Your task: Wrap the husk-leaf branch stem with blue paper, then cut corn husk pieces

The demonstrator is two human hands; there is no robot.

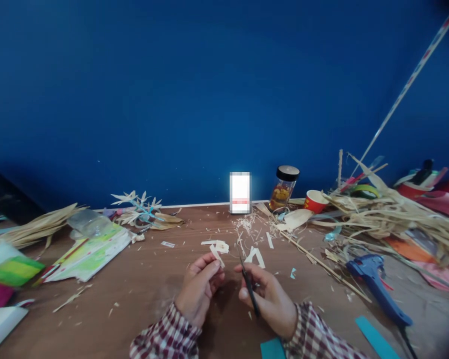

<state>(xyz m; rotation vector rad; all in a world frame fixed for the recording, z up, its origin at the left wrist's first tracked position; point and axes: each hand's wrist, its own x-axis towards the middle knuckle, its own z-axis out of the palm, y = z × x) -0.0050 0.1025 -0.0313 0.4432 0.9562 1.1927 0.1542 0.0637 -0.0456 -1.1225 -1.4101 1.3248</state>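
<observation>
Over the middle of the table, my left hand point(200, 284) pinches a short pale strip point(217, 256), cream like dry husk, between thumb and fingertips. My right hand point(271, 296) is closed around a slim pointed tool point(249, 289) with a black handle, its thin tip directed away from me; its exact kind is unclear. The two hands are apart, and the tool does not touch the strip. Just beyond my left fingertips lies a curled pale piece point(221, 246). Past my right fingers rests a folded pale strip point(260, 257).
A blue glue gun point(377, 286) and heaped dry husks point(392, 214) occupy the right side. Toward the wall stand a lidded jar point(282, 192), a red paper cup point(316, 202) and a blurred-out white rectangle point(240, 192). Painted paper point(97, 257) lies left. Scraps litter the brown table point(142, 279).
</observation>
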